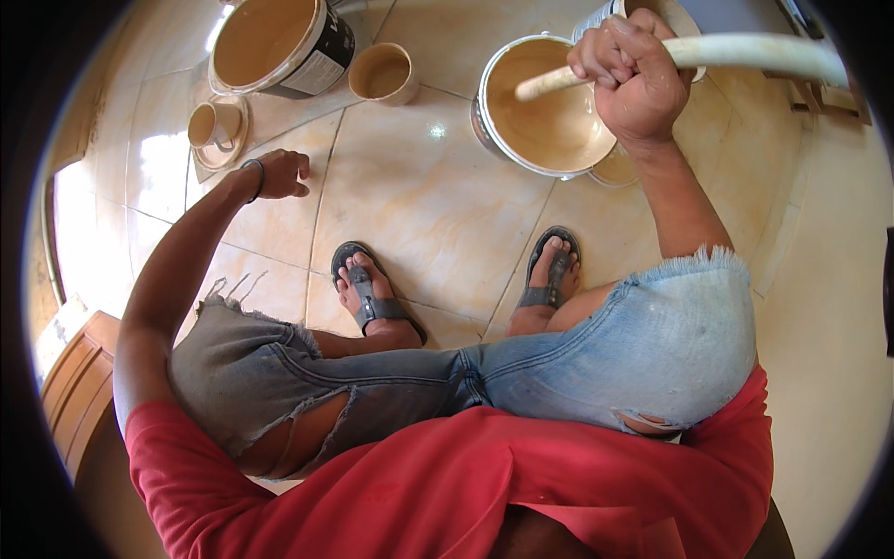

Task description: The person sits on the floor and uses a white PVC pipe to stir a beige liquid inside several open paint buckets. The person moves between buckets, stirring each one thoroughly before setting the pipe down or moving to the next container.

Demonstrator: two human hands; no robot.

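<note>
My right hand [638, 79] is wrapped round a long pale rod [745, 51] that looks curved in this view. Its narrower rounded end hangs over the mouth of a white-rimmed bucket [596, 154], whose inside is coated tan. The thicker end runs off toward the right edge. My left hand [279, 175], a dark band at its wrist, is held out past my left knee with nothing in it. Its fingers bend loosely and stand apart. Nearest to it is a tan mug [212, 124] on a saucer-like dish [223, 160].
A larger black-and-white bucket [321, 65], tan inside, stands at the far left beside a tan cup [384, 74]. Another pale container [675, 14] is partly hidden behind my right hand. My sandalled feet [372, 289] rest on the tiled floor [419, 205]. A wooden piece [79, 391] stands at the left.
</note>
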